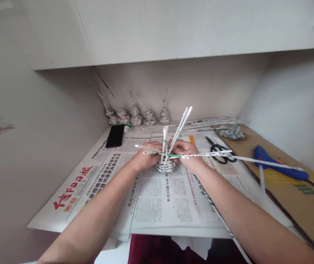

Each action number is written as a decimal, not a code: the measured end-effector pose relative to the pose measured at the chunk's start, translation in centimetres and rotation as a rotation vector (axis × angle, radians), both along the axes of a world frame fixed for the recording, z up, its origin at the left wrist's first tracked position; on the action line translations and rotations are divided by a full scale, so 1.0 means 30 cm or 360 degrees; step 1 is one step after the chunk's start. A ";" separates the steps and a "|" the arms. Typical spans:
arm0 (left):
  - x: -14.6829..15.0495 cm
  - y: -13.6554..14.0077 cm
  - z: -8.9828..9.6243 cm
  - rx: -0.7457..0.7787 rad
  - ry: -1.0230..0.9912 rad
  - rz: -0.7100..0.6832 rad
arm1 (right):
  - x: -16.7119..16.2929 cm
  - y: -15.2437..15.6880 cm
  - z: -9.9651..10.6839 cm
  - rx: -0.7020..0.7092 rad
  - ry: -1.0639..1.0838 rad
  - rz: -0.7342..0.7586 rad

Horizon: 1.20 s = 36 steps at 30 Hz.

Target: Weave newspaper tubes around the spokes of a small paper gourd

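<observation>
Fingers of the left hand [149, 156] bend around one side of a small woven paper pot [165, 167], holding it near its top. On the other side, fingers of the right hand [186, 151] pinch in close to the sticks at the pot's rim, but their tips are partly hidden, so I cannot tell which stick they hold. The pot sits right between the two hands. White paper sticks [179, 128] poke up from it, higher than the fingers, and others lie across its top, one with a green patch.

To the right of the fingers, a long paper stick [258, 161] reaches out over black scissors [219, 153] and a blue glue gun [277, 164]. The glue gun lies on brown cardboard [285, 205], and a crumpled gray cloth [232, 132] is farther back. Beyond the fingers, a bunch of thin paper sticks [189, 125] lies flat. Farther back on the left stand five little woven paper shapes [136, 118] with a black phone [115, 136] in front. Newspaper [113, 176] is spread under the hands.
</observation>
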<state>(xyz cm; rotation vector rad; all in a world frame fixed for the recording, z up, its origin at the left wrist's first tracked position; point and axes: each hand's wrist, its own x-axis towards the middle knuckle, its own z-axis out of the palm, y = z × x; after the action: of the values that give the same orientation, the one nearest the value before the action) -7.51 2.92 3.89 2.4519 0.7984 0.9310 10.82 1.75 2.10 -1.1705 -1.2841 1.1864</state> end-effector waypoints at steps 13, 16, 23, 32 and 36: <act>0.019 -0.001 -0.020 -0.0201 -0.0125 0.0117 | -0.016 0.000 -0.010 -0.0074 0.0122 -0.0084; 0.023 -0.003 -0.022 -0.0210 -0.0144 0.0052 | -0.020 -0.001 -0.012 -0.0043 0.0129 -0.0120; 0.031 -0.006 -0.021 -0.0274 -0.0176 0.0220 | -0.018 -0.018 0.025 -0.0014 0.0041 -0.0029; 0.023 0.033 -0.060 -0.0521 -0.0412 0.0428 | -0.011 -0.010 0.008 0.0077 -0.0116 0.0102; 0.025 0.031 -0.059 -0.0776 -0.0434 0.0260 | -0.010 -0.009 0.010 0.0093 -0.0072 0.0158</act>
<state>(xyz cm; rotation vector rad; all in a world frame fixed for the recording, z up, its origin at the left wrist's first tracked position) -6.77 3.86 2.13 1.8218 0.9990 0.9657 10.53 1.47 2.39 -1.1074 -1.4161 1.1917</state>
